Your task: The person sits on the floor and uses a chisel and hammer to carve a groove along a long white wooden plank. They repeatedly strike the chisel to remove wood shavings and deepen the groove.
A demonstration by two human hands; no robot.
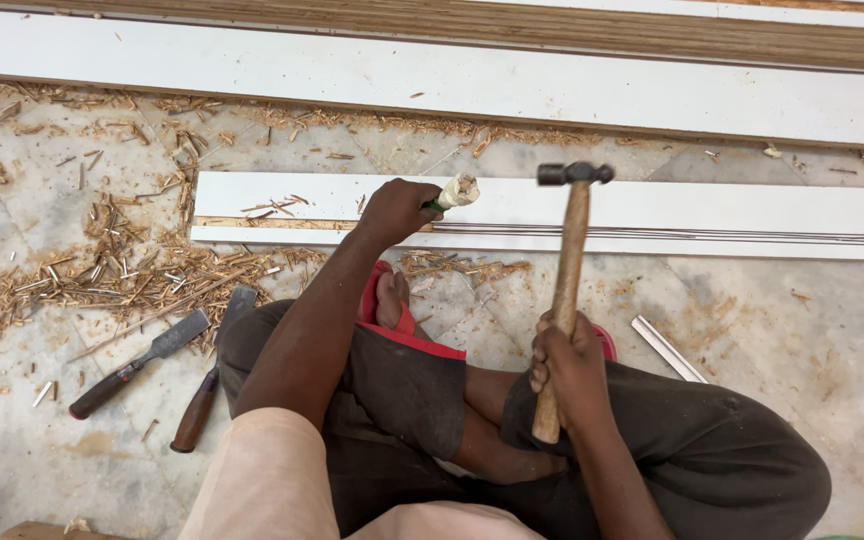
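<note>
My left hand (395,211) grips a chisel (455,193) with a pale, worn handle end, set against a white board (652,215) lying on the floor. A groove line runs along the board to the right of the chisel. My right hand (567,358) holds a wooden-handled hammer (570,260) upright, its dark metal head (574,173) raised level with and to the right of the chisel's handle end. I sit cross-legged on the floor, one foot in a red sandal (392,310) just below the board.
Two more chisels (142,360) (207,385) lie on the stone floor at the left among wood shavings (102,275). A longer white board (432,80) lies further back. A small white strip (667,348) rests by my right knee.
</note>
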